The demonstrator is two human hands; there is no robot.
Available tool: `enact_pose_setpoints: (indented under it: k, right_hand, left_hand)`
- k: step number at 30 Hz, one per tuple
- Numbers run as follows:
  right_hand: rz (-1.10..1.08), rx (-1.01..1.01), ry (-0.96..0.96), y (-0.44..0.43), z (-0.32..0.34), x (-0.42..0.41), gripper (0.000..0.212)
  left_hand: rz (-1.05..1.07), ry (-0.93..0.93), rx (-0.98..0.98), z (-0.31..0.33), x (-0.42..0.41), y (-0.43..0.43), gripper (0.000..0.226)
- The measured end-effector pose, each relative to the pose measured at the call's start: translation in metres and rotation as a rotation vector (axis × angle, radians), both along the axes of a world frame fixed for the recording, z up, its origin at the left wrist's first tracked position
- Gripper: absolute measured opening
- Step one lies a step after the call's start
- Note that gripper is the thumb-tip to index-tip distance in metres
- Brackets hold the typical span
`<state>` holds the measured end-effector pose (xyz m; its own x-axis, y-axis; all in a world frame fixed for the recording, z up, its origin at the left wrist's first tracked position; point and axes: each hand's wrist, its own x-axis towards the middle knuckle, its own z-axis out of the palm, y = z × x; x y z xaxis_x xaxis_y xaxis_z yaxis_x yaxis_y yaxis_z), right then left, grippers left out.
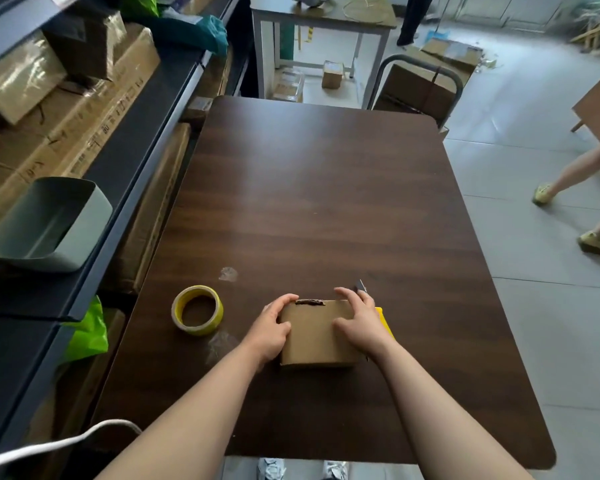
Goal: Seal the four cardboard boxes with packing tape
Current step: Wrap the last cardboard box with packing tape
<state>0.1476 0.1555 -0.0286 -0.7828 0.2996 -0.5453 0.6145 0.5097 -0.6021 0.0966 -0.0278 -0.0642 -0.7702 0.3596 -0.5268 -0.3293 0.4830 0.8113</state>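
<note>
One small cardboard box (314,337) sits on the table (326,185), clamped between both hands. Left hand (274,329) wraps the box's left side, fingers hooked over its far-left corner. Right hand (357,320) covers the box's right side, thumb flat on the top, fingers over the far edge — probably squaring it up and keeping the flaps down before tape goes on. Dark strip along the box's far top edge: gap or old tape, can't tell. Yellow tape roll (197,310) lies flat just left of the box, untouched, handy for the left hand. Utility knife (384,318) pokes out right of the box from behind the right hand — lying there or pinched, can't tell. Crumpled tape scraps (228,274) left of the box. No tape visible on the box top, so sealing here looks not yet started
</note>
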Motion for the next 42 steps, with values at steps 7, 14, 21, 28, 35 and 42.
enact_pose_setpoints:
  k: [7,14,21,28,35,42]
  right_hand:
    - [-0.345,-0.183,-0.032,-0.002,-0.016,-0.029,0.032]
    - [-0.337,-0.234,0.060,0.000,-0.024,-0.021,0.024]
    - [-0.279,-0.230,0.088,0.006,-0.029,-0.023,0.018]
    - [-0.285,-0.193,0.125,0.003,-0.040,-0.022,0.023]
    - [-0.285,-0.114,0.121,-0.003,-0.032,-0.023,0.035]
    - [-0.231,-0.138,0.113,-0.001,-0.026,-0.021,0.024]
  left_hand:
    - [0.151,-0.094,0.060,-0.002,0.007,0.015,0.047]
    - [0.346,-0.082,0.063,-0.017,0.000,0.032,0.017]
    - [0.260,-0.037,0.008,-0.024,-0.003,0.029,0.017]
    - [0.271,-0.077,0.026,-0.023,-0.003,0.028,0.007]
    - [0.289,-0.094,0.013,-0.018,-0.001,0.031,0.027]
    - [0.239,-0.076,-0.026,-0.015,-0.002,0.029,0.022]
